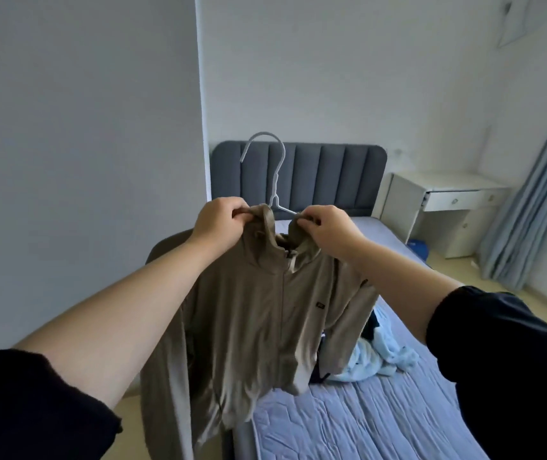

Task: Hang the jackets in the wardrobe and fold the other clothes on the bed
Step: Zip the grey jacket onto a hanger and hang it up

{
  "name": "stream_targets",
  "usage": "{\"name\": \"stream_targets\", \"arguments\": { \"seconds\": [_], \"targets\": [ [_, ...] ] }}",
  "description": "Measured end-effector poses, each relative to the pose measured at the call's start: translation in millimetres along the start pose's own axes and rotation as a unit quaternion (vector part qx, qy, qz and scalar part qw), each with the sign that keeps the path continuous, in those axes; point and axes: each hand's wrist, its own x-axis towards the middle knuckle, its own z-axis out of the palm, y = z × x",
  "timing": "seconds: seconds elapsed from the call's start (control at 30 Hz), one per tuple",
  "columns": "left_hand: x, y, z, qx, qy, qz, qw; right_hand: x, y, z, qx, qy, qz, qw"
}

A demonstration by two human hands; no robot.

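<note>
Above the near end of the bed (365, 423), left grip (221, 221) and right grip (327, 230) each pinch the collar of a jacket (248, 313), which sits on a hanger (277, 174). Judged: this jacket is ready to hang, not yet hung; no wardrobe shows. Farther back, clothes (376, 358) lie heaped on the bed, unfolded.

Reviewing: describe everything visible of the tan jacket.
The tan jacket is thin, smooth-looking fabric, zipped up the front, with a raised collar and a small dark chest logo. It hangs upright on a white hanger whose hook rises above the collar. The left hand and right hand each pinch the collar; its hem dangles over the bed.
</note>
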Motion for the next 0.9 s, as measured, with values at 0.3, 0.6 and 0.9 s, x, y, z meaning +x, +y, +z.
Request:
{"name": "stream_targets", "arguments": {
  "seconds": [0.3,0.6,0.9],
  "targets": [
    [-32.9,28.1,-42.5,0.180,0.068,0.017,0.981,-22.8,-30.4,-15.5,0.041,0.078,0.017,0.996],
    [-102.3,32.5,-96.1,0.226,0.087,0.094,0.966,-27.7,-55.6,-18.5,0.102,0.101,0.024,0.989],
    [-133.4,-3.3,-176.8,0.280,0.002,-0.216,0.935,-40.6,-143.8,51.4,0.163,0.031,-0.094,0.982]
  ]
}}
